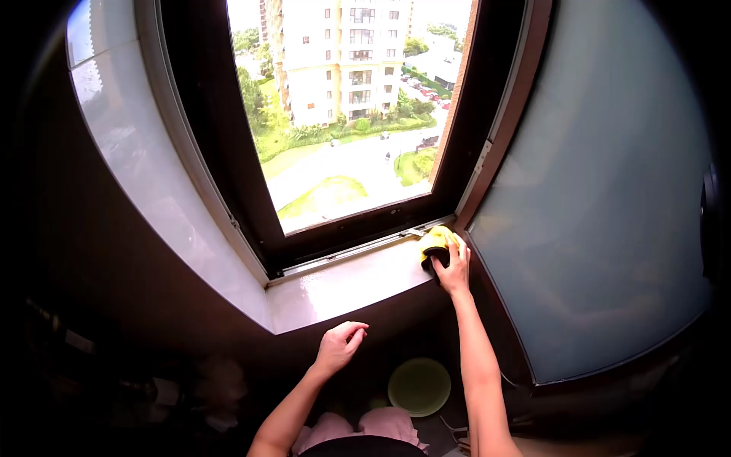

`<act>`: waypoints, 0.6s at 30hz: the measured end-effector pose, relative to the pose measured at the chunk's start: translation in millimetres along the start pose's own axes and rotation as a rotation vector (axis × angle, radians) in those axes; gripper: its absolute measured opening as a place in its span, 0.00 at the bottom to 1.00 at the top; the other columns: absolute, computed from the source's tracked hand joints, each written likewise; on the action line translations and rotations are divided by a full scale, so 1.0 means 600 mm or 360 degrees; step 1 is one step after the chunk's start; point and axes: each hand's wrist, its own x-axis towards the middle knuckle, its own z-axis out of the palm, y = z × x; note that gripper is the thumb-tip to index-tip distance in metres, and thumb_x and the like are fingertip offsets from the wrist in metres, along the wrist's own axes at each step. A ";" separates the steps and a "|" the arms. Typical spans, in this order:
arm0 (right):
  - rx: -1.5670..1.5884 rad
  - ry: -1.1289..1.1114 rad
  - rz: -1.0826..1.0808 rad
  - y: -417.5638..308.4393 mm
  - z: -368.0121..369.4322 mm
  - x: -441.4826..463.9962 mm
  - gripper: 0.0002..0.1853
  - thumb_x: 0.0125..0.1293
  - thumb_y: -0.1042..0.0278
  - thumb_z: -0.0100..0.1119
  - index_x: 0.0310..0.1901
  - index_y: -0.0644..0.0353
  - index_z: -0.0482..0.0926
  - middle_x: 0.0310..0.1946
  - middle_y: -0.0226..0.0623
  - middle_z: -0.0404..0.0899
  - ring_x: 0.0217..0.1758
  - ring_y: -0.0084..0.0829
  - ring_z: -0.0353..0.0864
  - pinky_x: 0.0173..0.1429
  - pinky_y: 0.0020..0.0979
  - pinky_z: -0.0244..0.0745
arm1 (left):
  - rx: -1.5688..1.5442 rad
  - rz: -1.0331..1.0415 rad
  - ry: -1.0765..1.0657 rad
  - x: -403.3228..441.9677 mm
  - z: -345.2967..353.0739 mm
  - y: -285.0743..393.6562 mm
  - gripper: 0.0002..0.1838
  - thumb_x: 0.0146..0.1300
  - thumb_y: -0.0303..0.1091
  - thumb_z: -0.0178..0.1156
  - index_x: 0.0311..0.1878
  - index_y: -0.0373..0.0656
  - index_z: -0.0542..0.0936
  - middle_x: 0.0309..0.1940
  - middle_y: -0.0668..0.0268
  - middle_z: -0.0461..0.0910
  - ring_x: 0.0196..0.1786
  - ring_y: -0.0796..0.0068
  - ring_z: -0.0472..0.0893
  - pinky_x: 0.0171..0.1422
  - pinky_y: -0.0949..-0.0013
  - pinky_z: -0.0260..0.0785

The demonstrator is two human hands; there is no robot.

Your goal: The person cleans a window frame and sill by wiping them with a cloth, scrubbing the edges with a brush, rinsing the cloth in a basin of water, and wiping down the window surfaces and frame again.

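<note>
My right hand [454, 273] is closed on a yellow and black cloth [437, 242], pressing it into the right corner of the white window sill [358, 283]. The cloth lies against the bottom of the dark window frame [343, 232], near a small metal latch or stay [412, 231]. In front of the sill's edge hovers my left hand [339, 347]. Its fingers are curled in loosely, and nothing shows in them. The palm side of the right hand is hidden.
Glossy white tiles [164, 167] line the left side of the window. On the right stands a large frosted panel [594, 206] in a brown frame. Below, near my legs, is a round pale green basin or stool top [419, 387]. Dim objects at lower left are unclear.
</note>
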 end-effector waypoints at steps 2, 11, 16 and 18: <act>-0.0206 0.0018 0.0009 0.016 0.033 -0.005 0.31 0.51 0.56 0.68 0.60 0.50 0.81 0.56 0.49 0.72 0.62 0.54 0.69 0.67 0.51 0.70 | 0.0017 0.0013 -0.0027 0.011 0.004 0.000 0.10 0.71 0.29 0.59 0.49 0.36 0.85 0.39 0.59 0.88 0.41 0.71 0.88 0.48 0.70 0.79; 0.0078 -0.0355 -0.0320 -0.250 0.156 -0.045 0.28 0.48 0.53 0.70 0.55 0.45 0.85 0.53 0.41 0.78 0.56 0.46 0.74 0.60 0.46 0.74 | 0.0051 -0.0292 0.0303 -0.058 -0.087 -0.060 0.10 0.71 0.30 0.59 0.48 0.37 0.85 0.40 0.58 0.87 0.42 0.66 0.88 0.50 0.67 0.78; 0.0489 -0.0688 -0.0634 -0.432 0.215 -0.096 0.28 0.49 0.57 0.70 0.57 0.44 0.84 0.55 0.41 0.79 0.58 0.47 0.75 0.62 0.47 0.73 | 0.0139 -0.0368 0.0445 -0.116 -0.118 -0.080 0.10 0.70 0.30 0.59 0.47 0.37 0.85 0.40 0.57 0.87 0.43 0.63 0.88 0.50 0.65 0.78; 0.0567 -0.0653 -0.0708 -0.457 0.230 -0.098 0.27 0.50 0.56 0.70 0.56 0.44 0.85 0.54 0.41 0.79 0.57 0.46 0.75 0.57 0.45 0.72 | 0.0198 -0.0375 0.0494 -0.141 -0.134 -0.074 0.09 0.69 0.29 0.59 0.47 0.37 0.85 0.40 0.57 0.87 0.43 0.63 0.88 0.50 0.65 0.78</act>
